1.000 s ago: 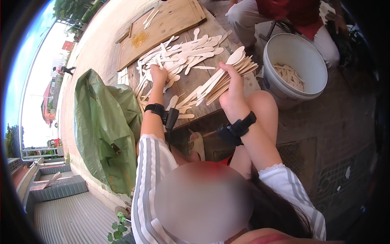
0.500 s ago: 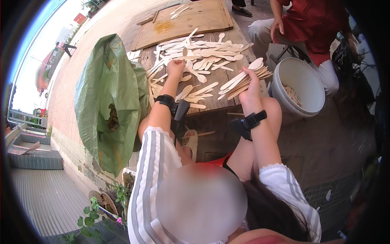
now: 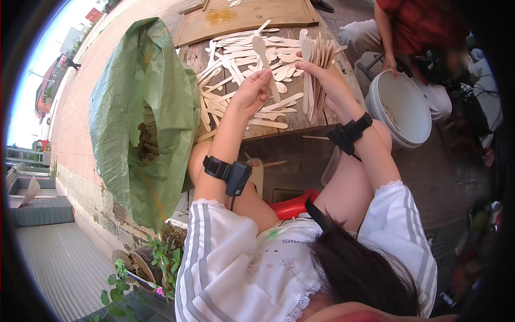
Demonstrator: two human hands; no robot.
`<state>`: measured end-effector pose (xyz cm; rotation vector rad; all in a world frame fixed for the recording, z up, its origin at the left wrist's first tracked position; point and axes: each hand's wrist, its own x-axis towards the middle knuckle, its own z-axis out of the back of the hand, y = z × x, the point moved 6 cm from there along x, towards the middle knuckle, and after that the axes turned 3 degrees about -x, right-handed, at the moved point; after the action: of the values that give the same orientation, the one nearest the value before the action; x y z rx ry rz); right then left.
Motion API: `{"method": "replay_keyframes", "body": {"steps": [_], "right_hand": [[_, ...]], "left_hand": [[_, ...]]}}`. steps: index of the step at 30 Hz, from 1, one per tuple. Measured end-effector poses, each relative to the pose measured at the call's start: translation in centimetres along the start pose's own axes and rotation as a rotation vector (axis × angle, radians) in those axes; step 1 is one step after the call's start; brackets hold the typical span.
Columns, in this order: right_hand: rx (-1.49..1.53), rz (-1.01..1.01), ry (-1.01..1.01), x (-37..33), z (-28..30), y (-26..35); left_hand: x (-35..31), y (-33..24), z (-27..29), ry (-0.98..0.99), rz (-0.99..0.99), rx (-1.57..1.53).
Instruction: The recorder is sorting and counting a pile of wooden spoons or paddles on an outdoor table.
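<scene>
Between its thumb and fingers my left hand [image 3: 251, 92] pinches a single wooden spoon [image 3: 260, 49], held upright with its bowl up. My right hand [image 3: 333, 90] is closed round a thick stack of wooden spoons [image 3: 317, 70], standing roughly upright, bowls at the top. The two hands are a short way apart over the near side of the wooden table [image 3: 303, 122]. Many loose wooden spoons [image 3: 228, 63] lie heaped and crossed on the tabletop behind and beside my hands.
A green woven sack [image 3: 120, 102] stands open at the left, with wooden pieces inside. To the right is a white bucket [image 3: 374, 110] holding a few spoons; a co-worker's hand [image 3: 390, 64] touches its rim. A wooden board [image 3: 249, 20] with yellow rubber bands lies at the back.
My left hand has picked up a spoon and come right, toward the stack. My right hand has turned the stack from slanting to upright. The co-worker's hand has dropped to the bucket rim.
</scene>
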<state>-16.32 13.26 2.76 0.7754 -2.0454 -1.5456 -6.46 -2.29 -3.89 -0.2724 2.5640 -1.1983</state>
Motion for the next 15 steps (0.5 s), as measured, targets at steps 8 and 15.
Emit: {"method": "replay_keyframes", "body": {"steps": [8, 15], "right_hand": [[0.134, -0.258, 0.176, -0.4, -1.0, -4.4], [0.152, -0.227, 0.188, 1.0, -1.2, -4.2]], "left_hand": [[-1.5, 4.5, -2.1, 0.031, 0.189, 0.108], [0.2, 2.8, -1.6, -0.068, 0.01, 0.4]]}}
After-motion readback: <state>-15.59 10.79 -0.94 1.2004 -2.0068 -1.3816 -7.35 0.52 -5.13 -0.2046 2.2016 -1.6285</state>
